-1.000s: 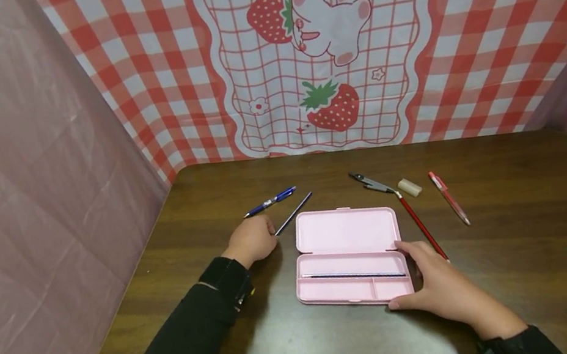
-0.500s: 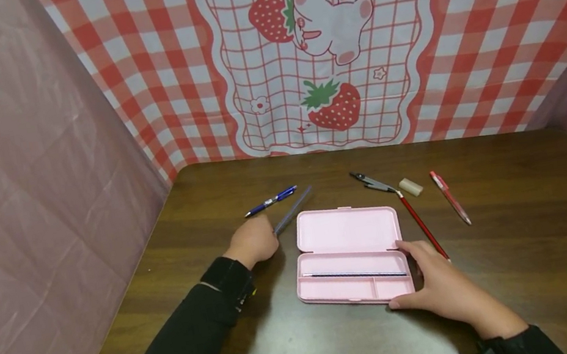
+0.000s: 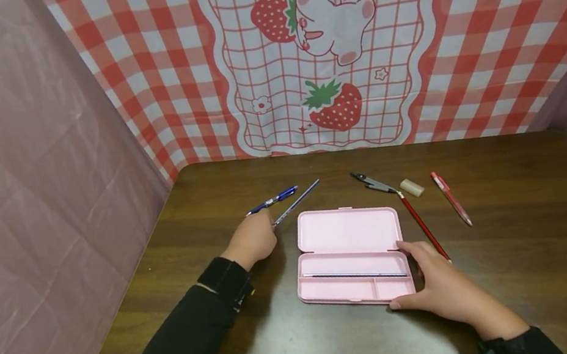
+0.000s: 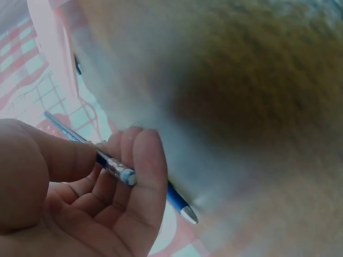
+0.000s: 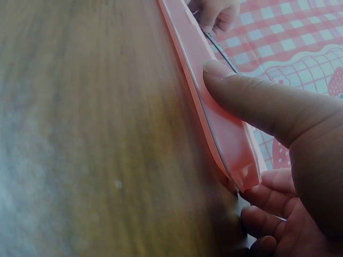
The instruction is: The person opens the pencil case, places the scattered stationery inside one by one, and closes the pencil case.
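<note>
My left hand (image 3: pixel 251 239) pinches a slim dark pencil (image 3: pixel 298 200) between thumb and fingers, left of the pencil case. Its capped, eraser-like end (image 4: pixel 127 176) shows in the left wrist view, while the far end points away to the right. Beyond that hand, a blue pen (image 3: pixel 278 197) lies partly behind the fingers. The pink pencil case (image 3: pixel 347 230) lies with its lid folded back. Inside it, another thin dark pencil (image 3: pixel 355 275) rests lengthwise. My right hand (image 3: pixel 436 280) grips the case's right end, thumb (image 5: pixel 241 93) along the front side and fingers around the corner.
Right of the case lie a red pencil (image 3: pixel 423 226), a grey drawing compass (image 3: pixel 375 183), a whitish eraser (image 3: pixel 411 187) and a red pen (image 3: pixel 451 199). Behind the wooden table (image 3: pixel 541 260) hangs a checked cloth (image 3: pixel 174 83); pink fabric (image 3: pixel 38 209) stands at the left.
The pencil in my left hand has risen, and its far end has swung up and to the right. My right hand and the case have stayed in place.
</note>
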Motion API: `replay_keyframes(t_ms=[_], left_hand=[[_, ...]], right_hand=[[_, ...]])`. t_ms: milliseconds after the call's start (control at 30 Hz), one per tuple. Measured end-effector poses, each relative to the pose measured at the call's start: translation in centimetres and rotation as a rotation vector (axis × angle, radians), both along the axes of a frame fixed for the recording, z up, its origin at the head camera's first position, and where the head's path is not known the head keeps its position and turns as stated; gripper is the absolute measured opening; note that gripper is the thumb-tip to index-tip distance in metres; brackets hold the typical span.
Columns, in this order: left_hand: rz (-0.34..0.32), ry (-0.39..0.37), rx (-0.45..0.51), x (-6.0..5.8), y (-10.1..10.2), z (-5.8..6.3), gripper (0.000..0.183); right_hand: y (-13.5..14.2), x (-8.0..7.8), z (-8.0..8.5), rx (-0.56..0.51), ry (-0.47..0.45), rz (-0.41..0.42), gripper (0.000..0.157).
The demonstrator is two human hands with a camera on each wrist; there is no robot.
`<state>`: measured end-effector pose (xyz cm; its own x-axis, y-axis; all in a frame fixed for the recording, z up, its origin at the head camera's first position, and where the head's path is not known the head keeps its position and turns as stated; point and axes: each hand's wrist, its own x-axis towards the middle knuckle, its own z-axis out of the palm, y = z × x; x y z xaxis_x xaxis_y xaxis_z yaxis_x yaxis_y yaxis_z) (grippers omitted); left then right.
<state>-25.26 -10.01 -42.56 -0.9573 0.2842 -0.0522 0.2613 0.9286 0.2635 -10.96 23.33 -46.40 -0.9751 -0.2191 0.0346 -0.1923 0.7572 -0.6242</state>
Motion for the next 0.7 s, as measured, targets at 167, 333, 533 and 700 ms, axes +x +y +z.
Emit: replay_keyframes(t_ms=[167,333,533,700], left_hand=[[-0.015,0.033,0.024,0.3,-0.1,0.7,0.008],[-0.035,0.036,0.014,0.9,0.3,1.6,0.01],[-0.103,0.067,-0.028,2.5,1.6,2.5,0.012],[-0.178,0.087,-0.092,4.1,3.0,2.8,0.009]], right_hand=[[-0.1,-0.1,-0.1,-0.002,-0.002,0.003,0.113],[-0.1,-0.1,0.1,-0.012,0.006,0.007,0.113],[-0.1,0.0,0.4,-0.011,0.031,0.005,0.112],[-0.2,0.0,0.3,-0.021,0.04,0.012,0.112]])
